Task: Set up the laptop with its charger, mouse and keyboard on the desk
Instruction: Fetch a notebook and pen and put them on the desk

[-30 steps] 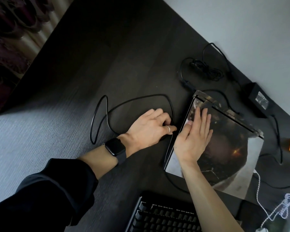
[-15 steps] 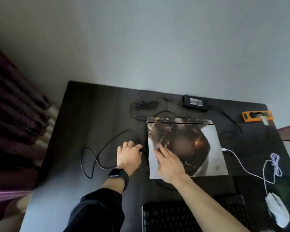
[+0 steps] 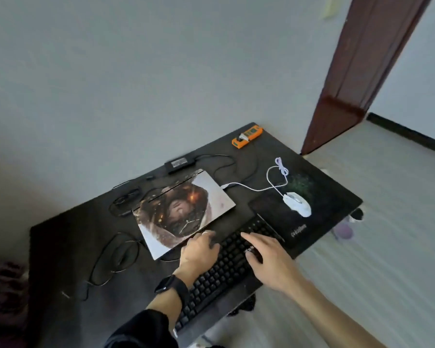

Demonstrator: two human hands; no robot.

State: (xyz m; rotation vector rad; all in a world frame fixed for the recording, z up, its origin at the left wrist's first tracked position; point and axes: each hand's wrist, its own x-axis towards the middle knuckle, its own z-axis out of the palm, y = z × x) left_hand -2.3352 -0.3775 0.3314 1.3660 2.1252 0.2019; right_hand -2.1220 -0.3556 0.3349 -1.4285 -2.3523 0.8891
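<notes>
A closed laptop [image 3: 183, 212] with a printed picture on its lid lies flat on the dark desk [image 3: 68, 252]. Behind it sits the black charger brick [image 3: 180, 163], its black cables [image 3: 116, 257] looping left of the laptop. A white mouse [image 3: 297, 204] rests on a dark mouse pad [image 3: 319, 217], its white cord running to the laptop's right edge. A black keyboard [image 3: 221, 272] lies at the front. My left hand [image 3: 199, 252] hovers at the laptop's near corner over the keyboard's upper edge, fingers apart. My right hand [image 3: 266, 257] spreads over the keyboard, holding nothing.
An orange power strip [image 3: 247, 139] lies at the desk's far corner by the grey wall. A brown door frame [image 3: 349, 84] stands to the right above light flooring. The keyboard's near end reaches the desk's front edge.
Both hands left the laptop's left side and the cable there and moved to the keyboard. My view swung right, so the mouse, pad and door now show.
</notes>
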